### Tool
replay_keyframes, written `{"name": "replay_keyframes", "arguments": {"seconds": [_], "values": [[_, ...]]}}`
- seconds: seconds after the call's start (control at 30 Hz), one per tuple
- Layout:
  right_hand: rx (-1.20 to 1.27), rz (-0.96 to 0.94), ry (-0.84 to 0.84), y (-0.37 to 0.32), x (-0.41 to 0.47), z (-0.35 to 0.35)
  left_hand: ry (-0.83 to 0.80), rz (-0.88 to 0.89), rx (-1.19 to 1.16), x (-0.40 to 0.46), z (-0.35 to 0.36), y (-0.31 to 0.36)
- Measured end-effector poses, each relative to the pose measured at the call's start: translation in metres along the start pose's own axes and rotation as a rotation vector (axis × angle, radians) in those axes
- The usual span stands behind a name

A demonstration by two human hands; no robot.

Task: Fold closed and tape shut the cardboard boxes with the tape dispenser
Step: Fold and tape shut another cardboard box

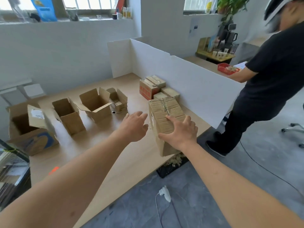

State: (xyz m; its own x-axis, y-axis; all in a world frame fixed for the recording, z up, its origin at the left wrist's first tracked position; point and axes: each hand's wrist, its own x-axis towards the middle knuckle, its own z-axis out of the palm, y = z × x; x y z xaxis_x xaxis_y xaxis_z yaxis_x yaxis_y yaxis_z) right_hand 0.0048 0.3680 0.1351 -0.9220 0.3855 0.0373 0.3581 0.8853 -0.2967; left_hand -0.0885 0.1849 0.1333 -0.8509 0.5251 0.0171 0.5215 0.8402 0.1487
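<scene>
Both forearms reach in from the near edge of the tabletop (102, 162). Right hand (180, 133) lies on the near end of the taped box (166, 119): fingers spread over its top face, thumb down the near side. Whether it grips or only presses, cannot tell. Left hand (134, 125) hovers just left of that box, fingers relaxed, holding nothing, hands apart.

Taped box: stands near the right edge of the tabletop, below the white partition (181, 74), tilted, its near bottom corner at or just past the edge. Closed, top seam crossed by many strips of clear tape.

Handling, judged: corrugated card, stiff at edges and corners, softer mid-panel; probably light, contents unknown. Tape makes the top slick, so take hold on the bare side walls, one hand each side, not on the seam.

Count:
- open boxes, flaps up: four, in a row across the left half; large printed box (32, 127) at the left edge, tall narrow box (69, 115), wide box (97, 106), small box (119, 100).
- closed boxes stacked against the partition (156, 88): about four, partly hidden.
- tape dispenser: none seen.

Second person (266, 83) stands beyond the partition.
</scene>
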Motion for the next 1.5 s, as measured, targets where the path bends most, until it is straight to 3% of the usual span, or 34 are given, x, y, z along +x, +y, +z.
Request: {"name": "replay_keyframes", "arguments": {"seconds": [0.33, 0.87, 1.2, 1.5], "values": [[-0.031, -0.009, -0.049, 0.102, 0.082, -0.001, -0.060, -0.005, -0.005, 0.108, 0.038, 0.076], [-0.033, 0.038, -0.164, 0.196, 0.269, 0.051, -0.237, -0.024, -0.055, 0.306, 0.122, 0.113], [-0.050, -0.152, -0.291, 0.255, 0.381, 0.084, -0.246, -0.267, -0.083, 0.395, 0.154, 0.139], [-0.024, -0.244, -0.329, 0.281, 0.429, 0.103, -0.235, -0.480, -0.135, 0.418, 0.184, 0.168]]}}
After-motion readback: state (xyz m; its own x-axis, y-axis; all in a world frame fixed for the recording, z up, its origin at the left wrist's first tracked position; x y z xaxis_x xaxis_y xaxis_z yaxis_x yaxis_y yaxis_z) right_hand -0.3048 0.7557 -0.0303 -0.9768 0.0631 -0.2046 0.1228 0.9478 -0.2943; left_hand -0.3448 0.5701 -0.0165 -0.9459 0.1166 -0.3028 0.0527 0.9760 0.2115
